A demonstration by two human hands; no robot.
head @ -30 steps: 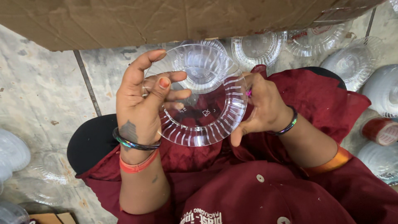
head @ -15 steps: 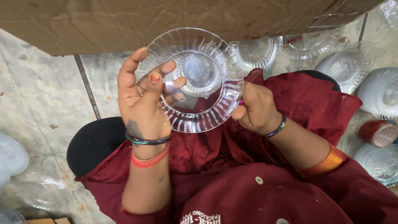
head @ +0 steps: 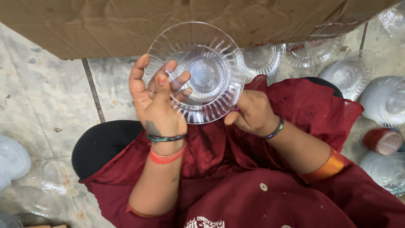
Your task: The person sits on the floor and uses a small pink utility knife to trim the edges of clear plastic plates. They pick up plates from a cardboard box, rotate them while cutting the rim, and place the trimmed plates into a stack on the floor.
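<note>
Two hands are sharing one clear ribbed glass bowl (head: 198, 71), and you are holding it up over your lap, in front of the brown cardboard box (head: 126, 25) that fills the top of the view. Your left hand (head: 158, 105) is spreading wide against the bowl's near side, fingers (head: 139, 71) fanned across the ribbing and the thumb showing a red nail, while your right hand (head: 253, 114) is closing narrowly on the lower right rim in a pinch. By the look of it, you are turning the bowl to inspect it, so the step in hand seems to be checking a single piece; any further turn is calling for the pinch on the rim to stay firm, since the left palm is only bracing the glass rather than gripping it. Counting what is lying around you: three more clear bowls (head: 261, 59) are sitting on the tiled floor (head: 42, 93) just past the box edge, two white stacks (head: 386, 101) are showing at the right, one red-capped container (head: 382, 141) is lying between them, and at least two clear pieces (head: 46, 177) are resting at the lower left, though their edges are too faint to count surely.
</note>
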